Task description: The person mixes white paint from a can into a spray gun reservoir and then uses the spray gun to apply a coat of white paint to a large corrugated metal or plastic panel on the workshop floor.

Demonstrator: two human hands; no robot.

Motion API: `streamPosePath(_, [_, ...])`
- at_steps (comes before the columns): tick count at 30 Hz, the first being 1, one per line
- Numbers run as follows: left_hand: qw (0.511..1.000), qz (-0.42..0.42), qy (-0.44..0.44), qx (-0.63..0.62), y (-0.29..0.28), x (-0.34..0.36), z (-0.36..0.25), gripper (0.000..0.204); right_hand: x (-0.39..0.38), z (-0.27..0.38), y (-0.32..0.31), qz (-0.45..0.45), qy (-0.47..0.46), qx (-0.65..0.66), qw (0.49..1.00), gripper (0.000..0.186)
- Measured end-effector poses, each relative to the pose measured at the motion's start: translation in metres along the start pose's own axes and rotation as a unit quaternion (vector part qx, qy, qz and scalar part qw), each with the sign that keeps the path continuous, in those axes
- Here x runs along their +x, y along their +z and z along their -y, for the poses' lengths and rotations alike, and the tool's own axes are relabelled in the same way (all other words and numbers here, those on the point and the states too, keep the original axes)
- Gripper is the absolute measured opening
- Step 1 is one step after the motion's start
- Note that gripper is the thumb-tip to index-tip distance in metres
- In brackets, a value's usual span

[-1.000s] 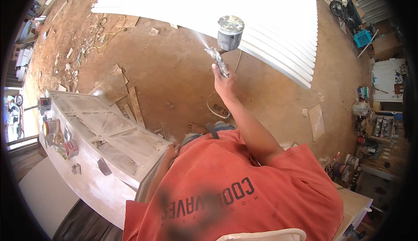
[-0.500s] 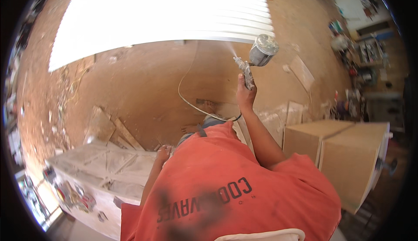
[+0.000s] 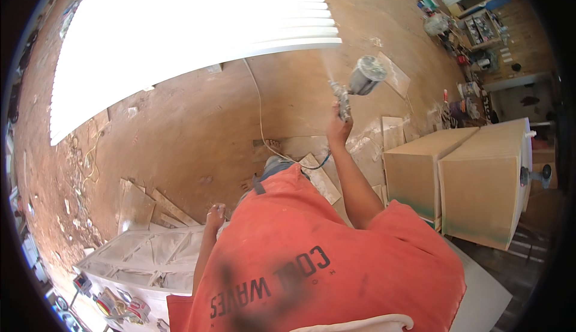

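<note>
- The spray gun (image 3: 354,87), with its metal cup on top, is held up at arm's length on the right, just short of the near right edge of the big white slatted panel (image 3: 180,38) lying on the dirt floor (image 3: 198,128); a faint mist shows at the nozzle.
- The right hand (image 3: 338,129) is clamped around the gun's grip. Whether a finger presses the trigger cannot be told.
- The left hand (image 3: 215,217) hangs loose at the side with fingers together and holds nothing; it is just above the white framed door panel (image 3: 144,254) at the near left.
- A thin hose (image 3: 262,122) runs from the gun down across the floor toward the person's legs.
- To spray well, I would judge it best to keep the nozzle square to the slats, hold a steady stand-off, and move in even, overlapping passes along them.
- The hose looks worth minding, so it neither drags over wet paint nor catches a foot.
- Two bare board cabinets (image 3: 468,176) stand well to the right, likely clear of overspray if the gun stays aimed left.
</note>
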State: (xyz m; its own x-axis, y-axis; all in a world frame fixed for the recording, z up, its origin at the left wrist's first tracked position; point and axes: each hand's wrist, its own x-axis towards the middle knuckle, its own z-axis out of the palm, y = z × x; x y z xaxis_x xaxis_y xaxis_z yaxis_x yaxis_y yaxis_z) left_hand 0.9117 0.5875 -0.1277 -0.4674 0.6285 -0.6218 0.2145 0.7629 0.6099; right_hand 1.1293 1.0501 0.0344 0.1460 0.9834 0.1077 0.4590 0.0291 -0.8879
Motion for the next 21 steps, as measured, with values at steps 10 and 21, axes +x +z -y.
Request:
streamPosePath(10, [0.995, -0.065, -0.080, 0.016, 0.044, -0.059, 0.057, 0.053, -0.134, 0.073, 0.124, 0.294, -0.143, -0.027, 0.945, 0.036])
streamPosePath(21, [0.980, -0.135, -0.114, -0.089, 0.062, -0.104, -0.003, 0.047, -0.199, 0.124, 0.194, 0.425, -0.395, 0.065, 0.812, 0.029])
